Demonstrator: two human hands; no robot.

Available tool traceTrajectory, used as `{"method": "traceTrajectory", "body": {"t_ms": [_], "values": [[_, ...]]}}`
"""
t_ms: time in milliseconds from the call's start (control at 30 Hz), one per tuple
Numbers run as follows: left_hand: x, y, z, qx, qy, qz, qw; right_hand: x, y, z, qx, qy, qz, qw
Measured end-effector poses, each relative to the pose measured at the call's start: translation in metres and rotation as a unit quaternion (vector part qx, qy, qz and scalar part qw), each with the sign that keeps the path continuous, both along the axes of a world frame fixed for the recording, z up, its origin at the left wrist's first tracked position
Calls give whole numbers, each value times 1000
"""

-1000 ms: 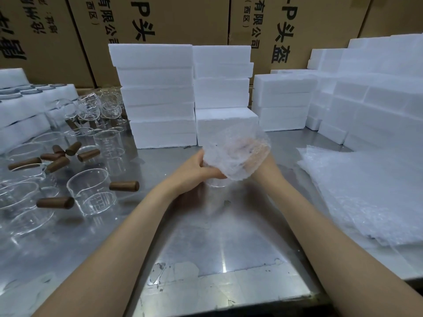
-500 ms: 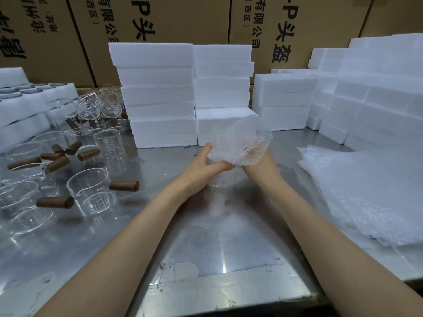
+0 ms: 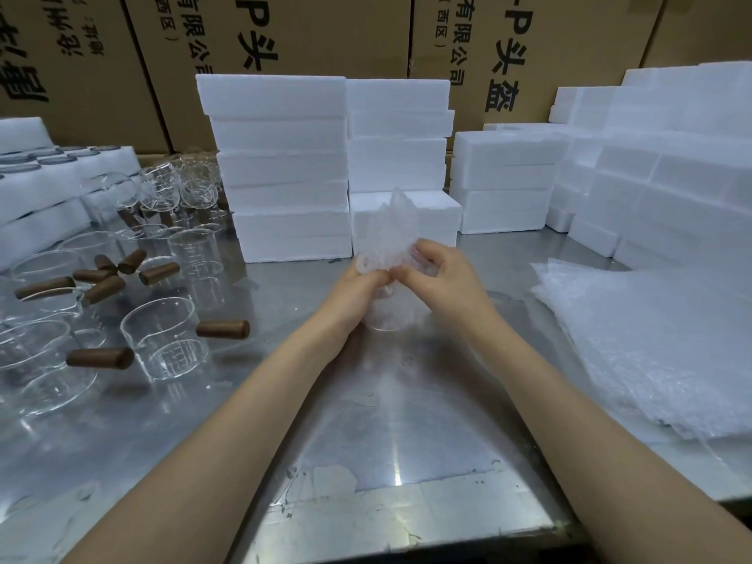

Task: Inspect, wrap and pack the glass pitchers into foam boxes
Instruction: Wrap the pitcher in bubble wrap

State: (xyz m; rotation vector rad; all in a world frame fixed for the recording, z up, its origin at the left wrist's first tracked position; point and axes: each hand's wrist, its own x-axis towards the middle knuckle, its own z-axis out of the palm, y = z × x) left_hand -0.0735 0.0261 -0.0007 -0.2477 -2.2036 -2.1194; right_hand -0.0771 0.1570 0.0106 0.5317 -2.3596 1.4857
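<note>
A glass pitcher stands on the steel table at mid-table, mostly covered by a sheet of bubble wrap bunched up above it. My left hand grips the wrap from the left, and my right hand pinches the wrap from the right. Only the pitcher's clear base shows under my hands. Several bare glass pitchers with brown wooden handles stand at the left. White foam boxes are stacked behind.
A pile of bubble wrap sheets lies at the right. More foam boxes rise at the back right and foam trays at the far left. Brown cartons form the back wall.
Both hands have drawn the bubble wrap together over the pitcher; the wide puffed sheet is now gathered into a narrow bunch, and my right hand has come round to the front.
</note>
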Motion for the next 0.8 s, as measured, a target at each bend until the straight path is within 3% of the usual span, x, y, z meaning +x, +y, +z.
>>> {"method": "traceTrajectory", "body": {"t_ms": [167,267,400,467,567,633,700,800], "values": [[3,2,1,11,35,-17,999,-1,1,-3,83,103,-32,991],[3,1,0,13,45,-34,998,-1,3,0,118,103,-57,986],[3,-6,4,62,-26,-30,997,-2,6,3,184,97,-81,975],[8,-8,4,-25,77,38,996,-2,5,3,208,104,-90,968],[19,-10,8,-157,326,141,921,-1,3,3,239,99,-96,961],[26,-8,13,-211,426,146,867,0,2,4,271,94,-99,953],[30,-4,14,-289,464,143,825,0,2,4,289,94,-92,948],[30,-2,12,-362,419,147,820,-1,4,2,263,86,-82,958]]}}
